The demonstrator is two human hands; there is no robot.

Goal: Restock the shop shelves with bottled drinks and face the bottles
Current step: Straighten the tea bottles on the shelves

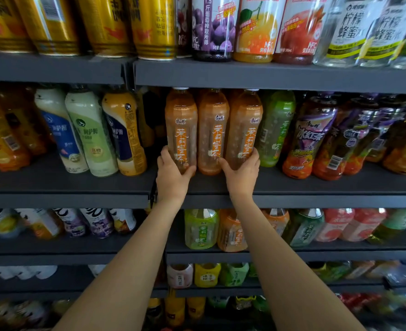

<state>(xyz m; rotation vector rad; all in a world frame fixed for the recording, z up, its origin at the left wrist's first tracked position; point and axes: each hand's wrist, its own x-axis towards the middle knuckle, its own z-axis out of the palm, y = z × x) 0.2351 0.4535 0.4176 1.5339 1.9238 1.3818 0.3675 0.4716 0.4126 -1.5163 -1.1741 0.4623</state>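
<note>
Orange bottles [212, 132]: left hand [172, 172] and right hand [241, 174] grip the outer two, arms outstretched.

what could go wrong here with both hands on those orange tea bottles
1. The left hand and right hand each grip only the base of an outer orange tea bottle; the middle bottle is unheld and could tip if they shift.
2. The bottles nearly reach the shelf above, so lifting could knock the caps.
3. The green bottle stands tight beside the right one; sliding sideways may turn or topple it.
</note>
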